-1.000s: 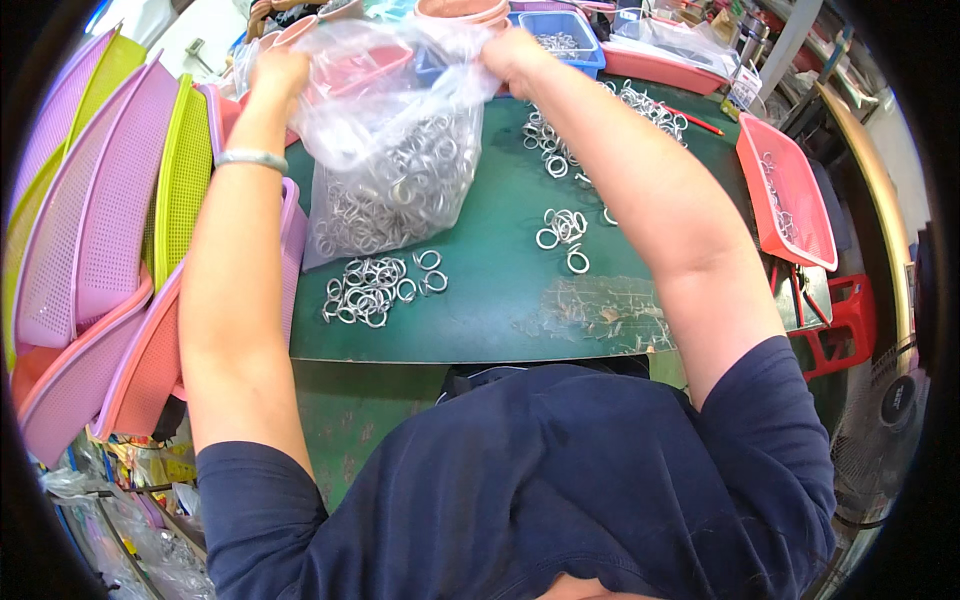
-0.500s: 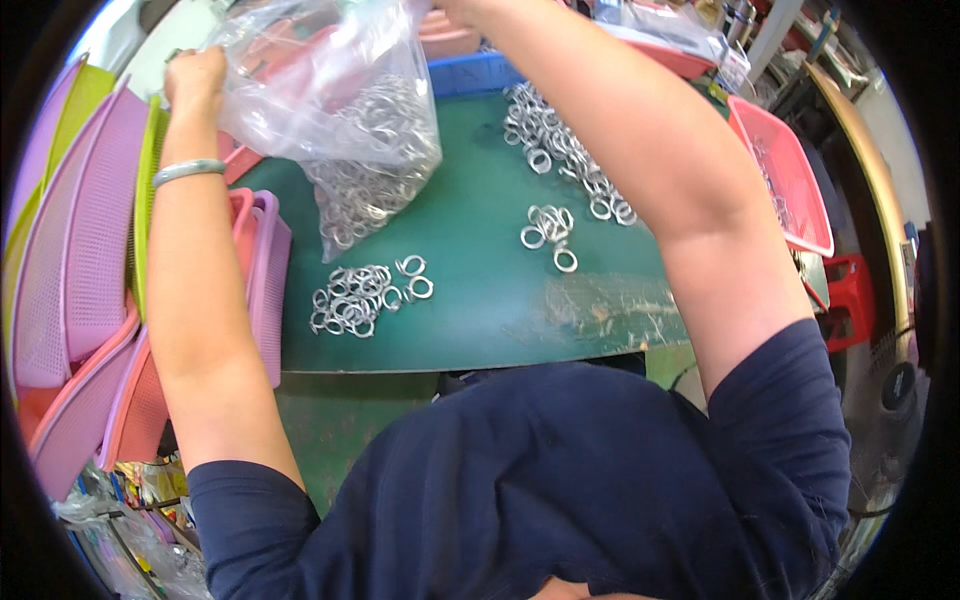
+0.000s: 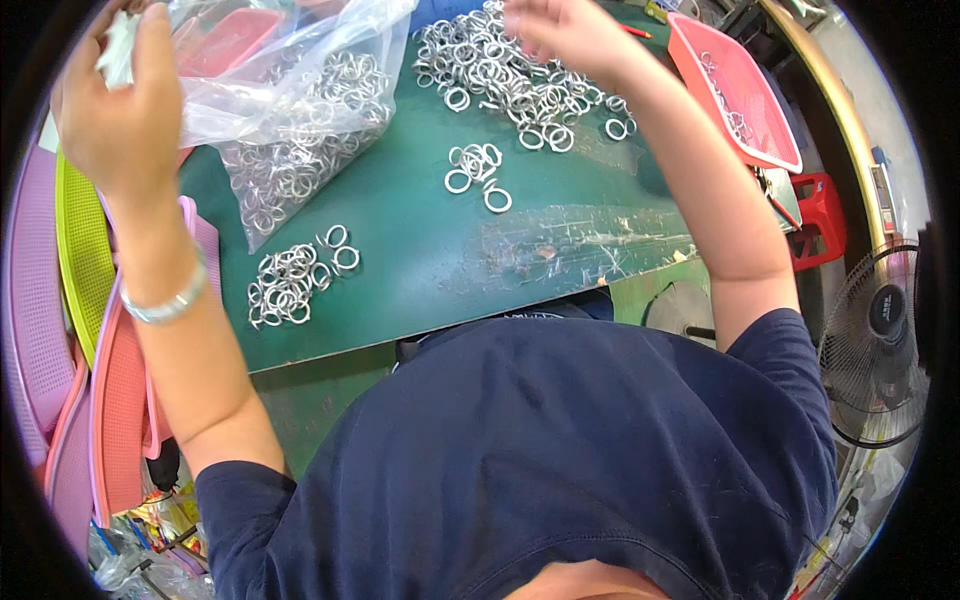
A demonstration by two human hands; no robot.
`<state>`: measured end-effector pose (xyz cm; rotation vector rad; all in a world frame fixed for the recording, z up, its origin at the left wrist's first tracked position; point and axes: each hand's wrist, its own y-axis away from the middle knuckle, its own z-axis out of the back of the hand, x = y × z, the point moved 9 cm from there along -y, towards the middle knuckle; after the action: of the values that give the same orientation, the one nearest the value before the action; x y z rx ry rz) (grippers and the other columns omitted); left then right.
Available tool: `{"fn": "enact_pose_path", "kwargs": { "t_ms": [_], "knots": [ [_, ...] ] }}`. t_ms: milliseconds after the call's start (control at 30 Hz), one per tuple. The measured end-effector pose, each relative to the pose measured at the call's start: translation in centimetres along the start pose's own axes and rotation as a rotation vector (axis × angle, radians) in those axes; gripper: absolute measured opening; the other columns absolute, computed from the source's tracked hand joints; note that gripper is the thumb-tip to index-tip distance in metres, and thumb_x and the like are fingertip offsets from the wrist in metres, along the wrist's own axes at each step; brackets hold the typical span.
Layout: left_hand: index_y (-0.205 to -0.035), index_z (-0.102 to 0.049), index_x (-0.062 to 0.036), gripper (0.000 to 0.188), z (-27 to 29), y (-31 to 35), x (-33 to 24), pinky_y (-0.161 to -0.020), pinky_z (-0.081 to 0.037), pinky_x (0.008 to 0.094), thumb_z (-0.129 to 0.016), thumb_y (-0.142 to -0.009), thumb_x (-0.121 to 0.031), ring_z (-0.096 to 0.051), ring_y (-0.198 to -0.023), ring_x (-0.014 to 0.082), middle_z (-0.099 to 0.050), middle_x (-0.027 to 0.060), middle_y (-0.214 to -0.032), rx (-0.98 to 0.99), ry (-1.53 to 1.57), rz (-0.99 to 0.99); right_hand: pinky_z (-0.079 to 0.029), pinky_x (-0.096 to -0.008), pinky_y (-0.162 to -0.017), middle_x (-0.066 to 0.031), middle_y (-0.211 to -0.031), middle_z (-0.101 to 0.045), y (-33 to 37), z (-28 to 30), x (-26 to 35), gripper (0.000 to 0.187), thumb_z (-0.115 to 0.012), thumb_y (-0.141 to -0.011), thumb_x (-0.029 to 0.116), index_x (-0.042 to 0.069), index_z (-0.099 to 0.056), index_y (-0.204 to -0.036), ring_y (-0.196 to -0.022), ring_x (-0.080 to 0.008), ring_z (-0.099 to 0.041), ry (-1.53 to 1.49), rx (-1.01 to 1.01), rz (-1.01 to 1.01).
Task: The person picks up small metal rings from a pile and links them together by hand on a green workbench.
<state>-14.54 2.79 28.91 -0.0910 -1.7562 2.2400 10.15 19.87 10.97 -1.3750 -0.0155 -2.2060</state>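
Note:
My left hand [image 3: 122, 125] is raised at the upper left beside a clear plastic bag [image 3: 305, 135], thumb and fingers apart. A white patch shows between them; I cannot tell whether the hand touches it. The bag rests on the green table [image 3: 400, 270], its lower part full of silver metal rings [image 3: 345, 90]. My right hand [image 3: 565, 32] hovers over a large heap of loose rings [image 3: 500, 75] at the far side, its slightly blurred fingers loosely extended, nothing visible in them. A small cluster of rings [image 3: 285, 285] lies near the table's left edge, and a smaller group [image 3: 478, 172] lies mid-table.
Stacked purple, green and coral perforated baskets [image 3: 85, 260] stand at the left. A pink tray [image 3: 735, 95] with some rings is at the right, above a red stool [image 3: 820, 220]. A black fan [image 3: 880, 340] stands at the right rim. Pale scuffs mark the table's front.
My left hand has come away from the bag's upper edge and nearer to me. My right hand has moved from the top edge to over the ring heap. The whole view has shifted.

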Motion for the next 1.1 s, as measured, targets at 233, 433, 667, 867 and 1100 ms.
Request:
{"fn": "enact_pose_path", "kwargs": {
  "t_ms": [233,433,667,867,1100],
  "knots": [
    [-0.112,-0.052,-0.0041,0.04,-10.5,16.2,-13.2,-0.06,-0.044,0.025,-0.06,-0.072,-0.003,-0.05,-0.07,0.0149,-0.05,0.0101,-0.101,0.823,0.635,0.312,-0.044,-0.035,-0.081,-0.017,-0.103,-0.054,8.9,-8.2,-0.7,0.055,-0.066,-0.071,0.032,-0.002,-0.05,-0.111,-0.092,-0.0297,-0.054,0.443,0.239,0.263],
    [-0.111,-0.052,-0.0012,0.039,-17.5,24.0,-12.4,-0.061,-0.045,0.0225,-0.061,-0.073,-0.002,-0.051,-0.067,0.0092,-0.057,0.0053,-0.089,1.132,0.871,0.711,-0.045,-0.033,-0.074,-0.0129,-0.089,-0.056,8.9,-8.5,-1.3,0.036,-0.064,-0.072,0.022,0.002,-0.055,-0.101,-0.082,-0.025,-0.056,0.563,0.212,0.192],
    [-0.088,-0.06,-0.0001,0.012,-18.7,23.8,-12.3,-0.058,-0.041,0.0195,-0.058,-0.077,-0.005,-0.05,-0.063,0.0051,-0.058,-0.0007,-0.072,1.138,0.915,0.787,-0.046,-0.0258,-0.063,-0.0075,-0.073,-0.058,8.7,-5.9,-4.9,0.02,-0.058,-0.074,0.0,0.002,-0.058,-0.093,-0.067,-0.0138,-0.057,0.121,0.087,0.019],
    [-0.088,-0.06,-0.0009,0.012,-17.9,23.2,-11.7,-0.063,-0.043,0.0221,-0.054,-0.079,-0.005,-0.052,-0.066,0.0072,-0.059,0.002,-0.076,1.039,0.83,0.731,-0.046,-0.0323,-0.069,-0.0098,-0.082,-0.058,8.8,-6.5,-3.0,0.019,-0.056,-0.074,0.007,0.005,-0.06,-0.093,-0.076,-0.0224,-0.057,0.343,0.113,0.112],
    [-0.091,-0.06,-0.0004,0.019,-16.8,22.5,-12.4,-0.07,-0.044,0.0249,-0.051,-0.074,0.0,-0.055,-0.076,0.0127,-0.058,0.0061,-0.087,1.088,0.871,0.666,-0.046,-0.0375,-0.069,-0.0087,-0.083,-0.057,8.7,-7.2,-3.6,0.014,-0.057,-0.074,0.014,0.007,-0.059,-0.086,-0.079,-0.0284,-0.057,0.467,0.14,0.091]
  ]
}}
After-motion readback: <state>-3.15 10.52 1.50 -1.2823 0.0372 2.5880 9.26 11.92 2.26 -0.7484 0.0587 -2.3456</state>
